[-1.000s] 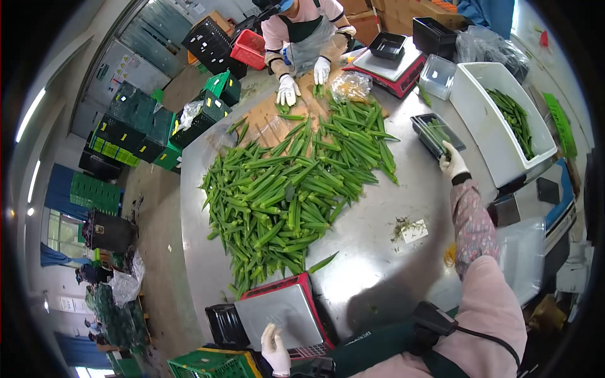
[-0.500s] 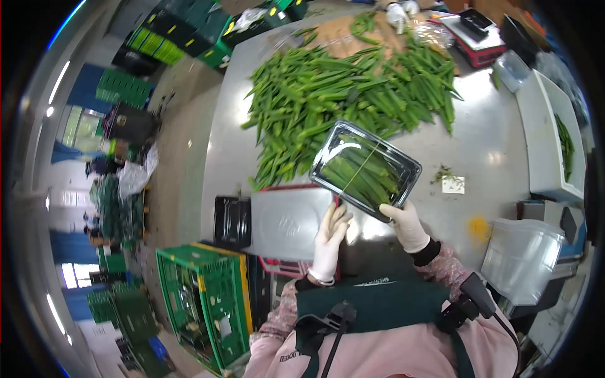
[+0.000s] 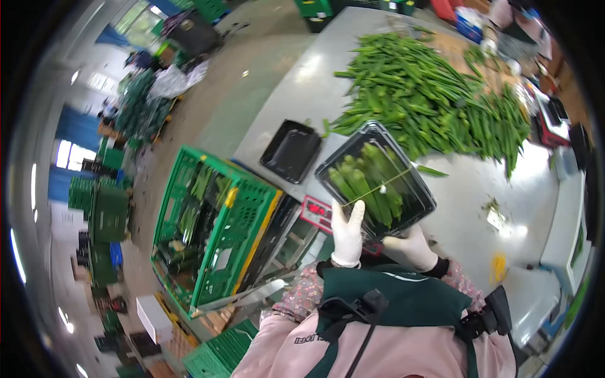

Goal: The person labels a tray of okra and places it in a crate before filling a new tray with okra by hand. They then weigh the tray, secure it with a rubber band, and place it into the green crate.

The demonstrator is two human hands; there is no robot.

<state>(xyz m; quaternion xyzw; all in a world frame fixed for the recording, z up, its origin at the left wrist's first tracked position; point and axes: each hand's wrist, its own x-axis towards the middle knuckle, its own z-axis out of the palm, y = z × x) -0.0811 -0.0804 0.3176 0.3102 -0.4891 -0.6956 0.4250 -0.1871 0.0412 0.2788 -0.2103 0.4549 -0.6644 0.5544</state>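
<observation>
A black plastic tray of okra (image 3: 372,183) with a clear cover and a thin yellowish band around it is held tilted in front of me. My white-gloved left hand (image 3: 348,234) grips its lower left edge, thumb on the near side. At the bottom right corner, my gloved right hand (image 3: 413,247) is closed on the tray, its thumb at the rim and other fingers hidden. Beyond the tray spreads a large pile of loose okra (image 3: 428,94). A red-framed weighing scale (image 3: 315,213) sits partly hidden under the tray, beside my left hand.
Left of the scale lies a black tray (image 3: 291,151) on the metal table (image 3: 296,82). A green crate (image 3: 214,233) holding packed okra stands at the table's left side. A co-worker (image 3: 520,31) is across the table. A clear plastic bin (image 3: 532,299) stands at right.
My view has swung left toward the green crate. My left hand, near the tray with fingers loosely bent before, now grips its edge. The tray has turned and moved nearer the scale.
</observation>
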